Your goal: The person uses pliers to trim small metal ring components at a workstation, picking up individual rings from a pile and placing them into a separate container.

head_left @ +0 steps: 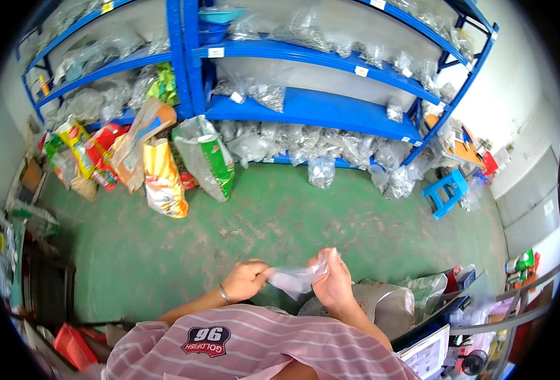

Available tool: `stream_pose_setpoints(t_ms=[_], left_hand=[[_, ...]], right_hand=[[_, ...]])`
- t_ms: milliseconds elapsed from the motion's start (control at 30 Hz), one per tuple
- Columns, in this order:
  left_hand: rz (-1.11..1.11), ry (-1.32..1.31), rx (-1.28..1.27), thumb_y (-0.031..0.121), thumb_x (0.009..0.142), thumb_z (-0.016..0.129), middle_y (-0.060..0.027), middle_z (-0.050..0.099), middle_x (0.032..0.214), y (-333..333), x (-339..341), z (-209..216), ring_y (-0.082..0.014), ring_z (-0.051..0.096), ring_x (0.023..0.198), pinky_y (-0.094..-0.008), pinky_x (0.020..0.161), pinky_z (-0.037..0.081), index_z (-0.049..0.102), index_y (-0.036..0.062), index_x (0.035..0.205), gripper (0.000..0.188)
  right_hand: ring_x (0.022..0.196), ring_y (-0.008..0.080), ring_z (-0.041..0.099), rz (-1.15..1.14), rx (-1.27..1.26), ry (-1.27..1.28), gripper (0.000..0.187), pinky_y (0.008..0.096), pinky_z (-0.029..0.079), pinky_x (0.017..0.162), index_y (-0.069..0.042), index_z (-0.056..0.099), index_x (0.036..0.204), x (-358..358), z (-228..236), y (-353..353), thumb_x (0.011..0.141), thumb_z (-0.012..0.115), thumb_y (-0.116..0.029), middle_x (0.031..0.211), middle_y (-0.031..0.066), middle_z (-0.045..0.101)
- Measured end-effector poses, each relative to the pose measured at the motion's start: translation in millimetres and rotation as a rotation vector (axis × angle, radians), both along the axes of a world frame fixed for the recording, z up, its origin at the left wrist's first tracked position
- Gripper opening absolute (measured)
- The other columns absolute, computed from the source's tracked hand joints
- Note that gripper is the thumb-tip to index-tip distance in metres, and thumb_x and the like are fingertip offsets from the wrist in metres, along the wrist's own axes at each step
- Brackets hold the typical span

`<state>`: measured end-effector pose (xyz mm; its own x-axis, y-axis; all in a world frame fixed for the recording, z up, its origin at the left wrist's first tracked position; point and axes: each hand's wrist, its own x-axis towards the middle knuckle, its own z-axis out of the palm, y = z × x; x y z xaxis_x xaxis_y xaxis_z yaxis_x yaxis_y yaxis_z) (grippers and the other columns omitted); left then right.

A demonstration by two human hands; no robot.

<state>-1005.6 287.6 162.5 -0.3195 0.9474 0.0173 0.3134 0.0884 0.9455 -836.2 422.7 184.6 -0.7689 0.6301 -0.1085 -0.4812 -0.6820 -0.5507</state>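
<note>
Between my two hands a clear plastic bag point(292, 280) is stretched out in front of my striped shirt, above the green floor. My left hand point(247, 279), with a bracelet at its wrist, pinches one end of the bag. The other end is gripped by my right hand point(332, 278), its fingers pointing upward. The bag looks thin and crumpled; whether anything lies inside it cannot be made out.
Blue metal shelves point(330, 109) full of plastic bags stand ahead. Colourful sacks point(164, 180) lean at their left. A blue stool point(445, 192) stands at the right, by a small table point(452, 144). Close on my right are large sacks point(391, 307) and a metal rail point(483, 329).
</note>
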Motion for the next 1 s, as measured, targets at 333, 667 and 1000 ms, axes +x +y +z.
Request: stream_pose_setpoints(t_ms=[333, 667, 1000], left_hand=[[0.033, -0.225, 0.059, 0.017, 0.094, 0.048, -0.0054, 0.057, 0.064, 79, -108, 1, -0.0121, 0.053, 0.058, -0.0262, 0.055, 0.042, 0.058, -0.0013, 0.071, 0.031], [0.327, -0.726, 0.017, 0.02, 0.089, 0.057, -0.0004, 0.055, 0.064, 156, -189, 14, -0.0059, 0.051, 0.052, -0.019, 0.038, 0.032, 0.061, 0.0015, 0.095, 0.019], [0.849, -0.984, 0.128, 0.017, 0.089, 0.055, -0.0012, 0.053, 0.071, 201, -241, -7, -0.0097, 0.053, 0.058, -0.0201, 0.039, 0.033, 0.058, 0.0053, 0.091, 0.012]], right_hand=[[0.1, 0.017, 0.054, 0.092, 0.966, -0.744, 0.05, 0.0309, 0.043, 0.087, 0.0, 0.051, 0.121, -87, -16, 43, 0.079, 0.071, -0.02, 0.111, 0.0115, 0.059], [0.077, 0.0082, 0.056, -0.059, 0.49, -0.667, 0.022, 0.0247, 0.046, 0.072, -0.001, 0.065, 0.098, -154, -11, 179, 0.089, 0.06, -0.021, 0.088, 0.0007, 0.063], [0.079, 0.0097, 0.057, -0.006, 0.485, -0.593, 0.029, 0.0242, 0.045, 0.073, 0.005, 0.062, 0.102, -225, -3, 334, 0.091, 0.056, -0.021, 0.089, 0.0058, 0.064]])
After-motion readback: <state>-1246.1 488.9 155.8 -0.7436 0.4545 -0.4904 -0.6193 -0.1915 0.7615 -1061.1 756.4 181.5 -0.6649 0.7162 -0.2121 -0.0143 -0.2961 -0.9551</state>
